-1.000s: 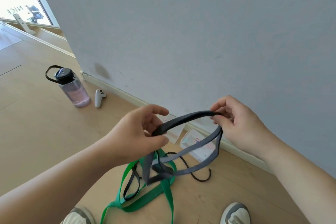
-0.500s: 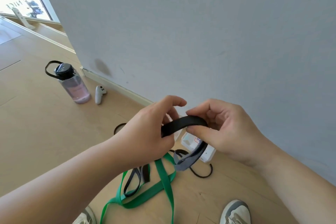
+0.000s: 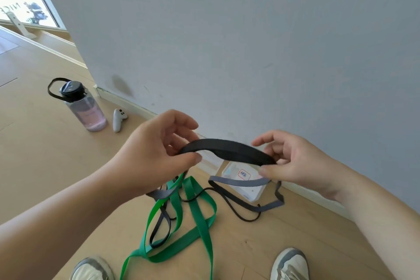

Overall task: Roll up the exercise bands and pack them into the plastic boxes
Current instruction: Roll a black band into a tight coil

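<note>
A dark grey exercise band (image 3: 227,149) stretches between both hands at mid-frame. My left hand (image 3: 156,150) pinches its left end between thumb and fingers. My right hand (image 3: 293,161) pinches its right end, and the rest of the band hangs down in loops toward the floor. A wide green band (image 3: 195,213) lies tangled on the wooden floor below, with a thin black band (image 3: 241,211) beside it. A clear plastic box (image 3: 244,183) with a labelled lid sits against the skirting, partly hidden behind the held band.
A grey wall (image 3: 250,52) runs close ahead. A water bottle (image 3: 84,107) and a white controller (image 3: 118,119) stand on the floor to the left. My two shoes (image 3: 291,263) show at the bottom edge.
My hands, close together half a second ago, have moved apart, drawing a longer flat stretch of the grey band between them.
</note>
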The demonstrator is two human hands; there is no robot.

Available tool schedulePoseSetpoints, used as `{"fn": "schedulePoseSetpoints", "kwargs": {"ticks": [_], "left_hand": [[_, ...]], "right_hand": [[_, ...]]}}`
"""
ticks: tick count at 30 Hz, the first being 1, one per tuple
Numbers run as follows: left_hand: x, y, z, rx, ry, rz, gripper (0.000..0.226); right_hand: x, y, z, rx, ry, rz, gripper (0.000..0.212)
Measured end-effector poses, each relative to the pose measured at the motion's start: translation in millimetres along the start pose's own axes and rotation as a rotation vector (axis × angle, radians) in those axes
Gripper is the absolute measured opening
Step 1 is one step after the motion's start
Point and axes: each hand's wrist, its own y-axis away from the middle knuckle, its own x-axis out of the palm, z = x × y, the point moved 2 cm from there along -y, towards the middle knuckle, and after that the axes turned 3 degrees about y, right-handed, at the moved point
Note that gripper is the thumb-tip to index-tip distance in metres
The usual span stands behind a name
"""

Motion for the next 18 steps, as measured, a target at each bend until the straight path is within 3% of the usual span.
{"fn": "schedulePoseSetpoints", "kwargs": {"ticks": [5,12,18], "left_hand": [[16,14,-26,0.089,0.111,-0.025,0.032],[21,14,-29,0.258,0.071,-0.064,0.032],[30,3,3,0.038,-0.278,0.260,0.050]], "right_hand": [[38,5,21,-0.175,-0.357,0.148,0.044],[45,-2,36,-0.255,-0.516,0.071,0.029],[46,-1,38,-0.277,-0.385,-0.079,0.012]]}}
